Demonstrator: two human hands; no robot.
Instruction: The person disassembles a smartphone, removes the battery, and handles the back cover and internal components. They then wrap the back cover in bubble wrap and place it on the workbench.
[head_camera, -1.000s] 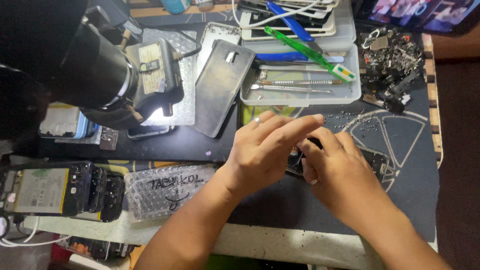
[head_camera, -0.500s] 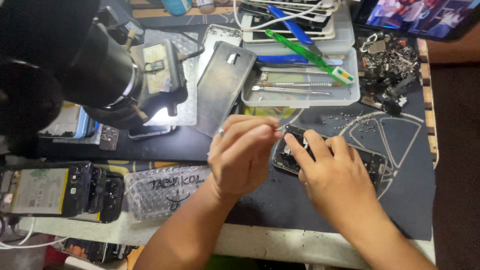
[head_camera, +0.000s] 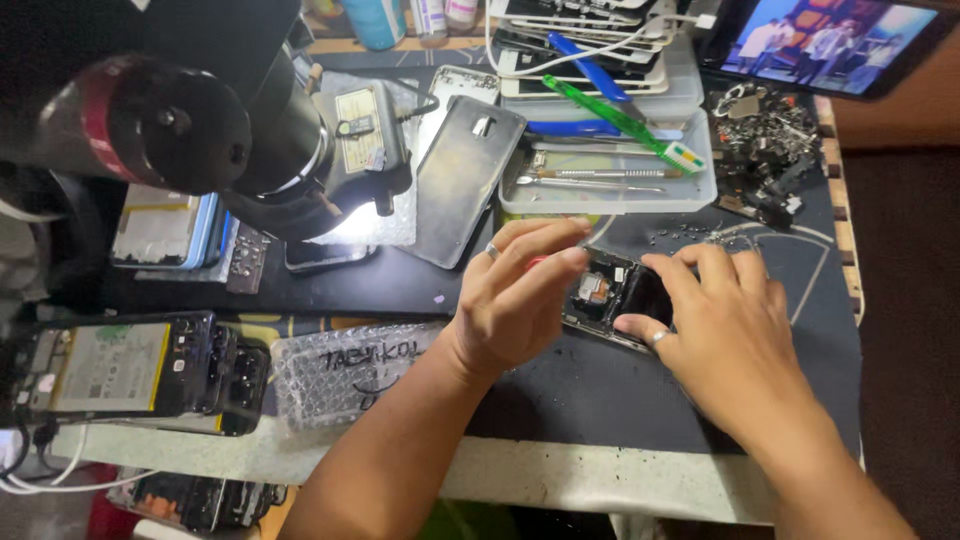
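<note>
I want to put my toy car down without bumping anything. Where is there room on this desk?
Bare dark mat lies near the front edge, between the bubble-wrap bag and the right hand. Crowded: the tool tray, the pile of small parts, and the opened phone under both hands.

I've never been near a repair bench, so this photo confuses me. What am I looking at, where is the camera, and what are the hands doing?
The view comes from a camera worn on the person's head, looking down at their own two bare hands over a dark work mat. The left hand pinches something small with a red part; it is too hidden to tell what. The right hand steadies an opened phone lying on the mat. The big black object at upper left is a microscope with a lit lamp. Behind the hands lie a grey phone back cover and a clear tray with metal tools and a green toothbrush. At left sits another opened phone.
</note>
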